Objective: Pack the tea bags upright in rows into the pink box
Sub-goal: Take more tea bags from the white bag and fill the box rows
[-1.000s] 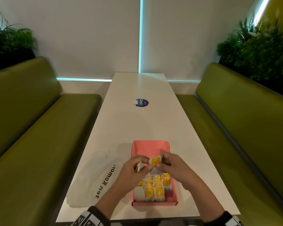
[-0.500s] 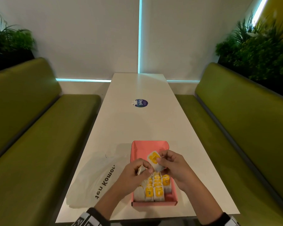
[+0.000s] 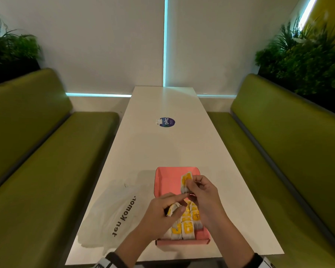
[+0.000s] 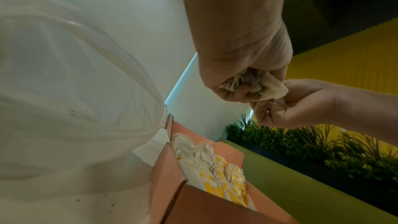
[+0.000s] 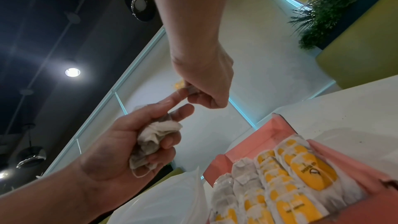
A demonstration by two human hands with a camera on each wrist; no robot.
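Note:
The pink box [image 3: 165, 182] lies open on the white table, and rows of yellow-tagged tea bags [image 3: 188, 225] stand in its near half. My right hand [image 3: 189, 187] pinches one tea bag [image 3: 186, 179] above the box's empty far half. A thin string hangs from that bag. My left hand [image 3: 179, 205] hovers over the packed rows and grips a crumpled bunch of tea bags [image 5: 154, 137]. In the right wrist view, the left index finger reaches up to the bag [image 5: 190, 89] in the right hand [image 5: 193, 94]. The left wrist view shows the bunch [image 4: 256, 83] in the left hand's curled fingers.
A white plastic bag [image 3: 112, 211] with black lettering lies flat, left of the box. A round blue sticker [image 3: 167, 122] sits farther up the table [image 3: 162, 147]. Green benches [image 3: 46, 161] flank the table on both sides, with plants behind them.
My right hand has raised the single tea bag and carried it away from the left hand, toward the far half of the box. The left hand has sunk slightly with its bunch.

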